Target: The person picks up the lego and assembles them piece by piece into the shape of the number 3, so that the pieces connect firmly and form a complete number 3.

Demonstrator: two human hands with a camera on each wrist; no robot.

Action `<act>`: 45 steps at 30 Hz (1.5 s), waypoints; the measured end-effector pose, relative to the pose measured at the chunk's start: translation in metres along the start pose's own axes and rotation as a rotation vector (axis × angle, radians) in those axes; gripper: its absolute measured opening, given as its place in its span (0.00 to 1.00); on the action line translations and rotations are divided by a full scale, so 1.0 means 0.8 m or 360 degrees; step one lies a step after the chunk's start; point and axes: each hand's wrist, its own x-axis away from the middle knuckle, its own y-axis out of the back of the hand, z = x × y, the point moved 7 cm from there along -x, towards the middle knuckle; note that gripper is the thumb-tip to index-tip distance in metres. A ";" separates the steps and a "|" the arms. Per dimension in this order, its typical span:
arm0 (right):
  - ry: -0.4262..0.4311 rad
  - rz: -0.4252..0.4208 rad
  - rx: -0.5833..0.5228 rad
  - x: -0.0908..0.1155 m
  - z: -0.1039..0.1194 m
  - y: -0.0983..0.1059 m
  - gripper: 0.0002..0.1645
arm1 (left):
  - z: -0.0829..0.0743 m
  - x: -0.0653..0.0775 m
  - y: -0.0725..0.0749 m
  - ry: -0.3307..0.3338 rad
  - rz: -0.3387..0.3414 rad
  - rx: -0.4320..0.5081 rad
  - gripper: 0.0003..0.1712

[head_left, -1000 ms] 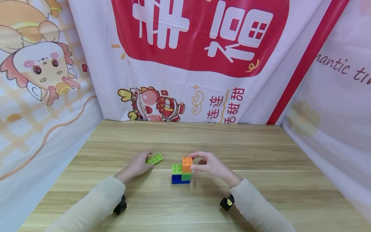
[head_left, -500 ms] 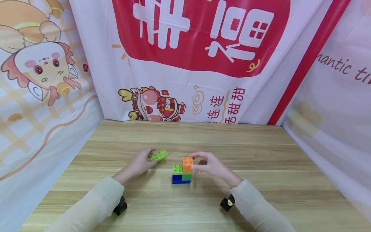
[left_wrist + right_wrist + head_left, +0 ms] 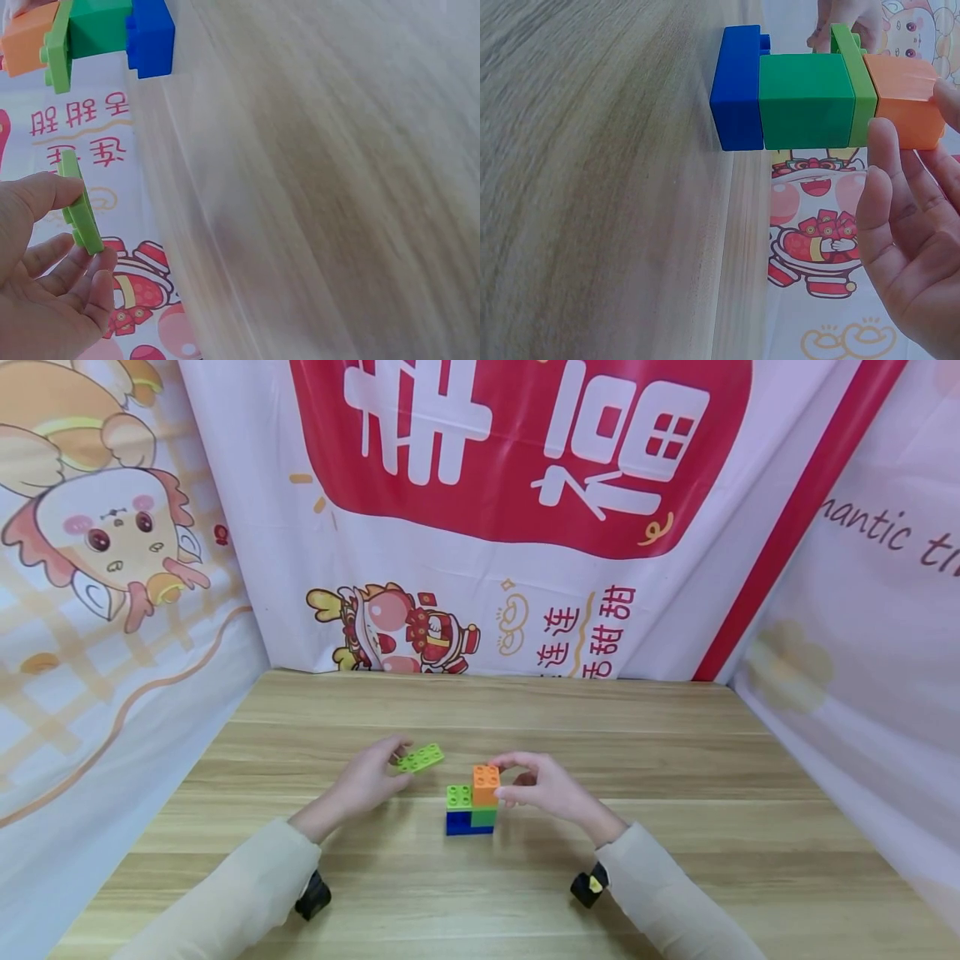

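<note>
My left hand pinches a flat lime-green building brick between thumb and fingers, studs up, to the left of and behind a small stack. That stack has a blue brick at the bottom and a green brick over one end of it. On the green one lies another flat lime brick, overhanging to the left above the blue. An orange brick tops the right end. My right hand holds this orange brick by its sides, thumb in front and fingers behind.
The stack stands on a wood-grain table. Behind the table hangs a white and red printed cloth, and similar cloths rise at both sides. Black wrist cameras sit under both sleeves.
My left hand has lifted the flat lime brick and carried it to the right and slightly away, nearer the stack. The right hand and the stack stay where they were.
</note>
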 end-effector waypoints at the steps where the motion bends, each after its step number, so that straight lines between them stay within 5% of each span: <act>1: -0.0004 -0.0002 0.0001 0.000 0.000 0.000 0.25 | -0.002 0.000 0.000 -0.0005 0.0005 0.0006 0.28; 23: -0.0011 -0.0013 -0.0017 -0.001 -0.001 0.000 0.24 | -0.055 0.015 0.010 -0.0196 -0.0052 0.0064 0.29; 36: 0.0007 0.0023 -0.0035 0.011 0.039 -0.003 0.23 | -0.088 0.024 0.011 -0.0310 -0.0055 0.0114 0.29; 45: 0.0016 0.0015 -0.0048 0.003 0.010 -0.002 0.26 | -0.105 0.028 0.006 -0.0452 -0.0068 0.0096 0.27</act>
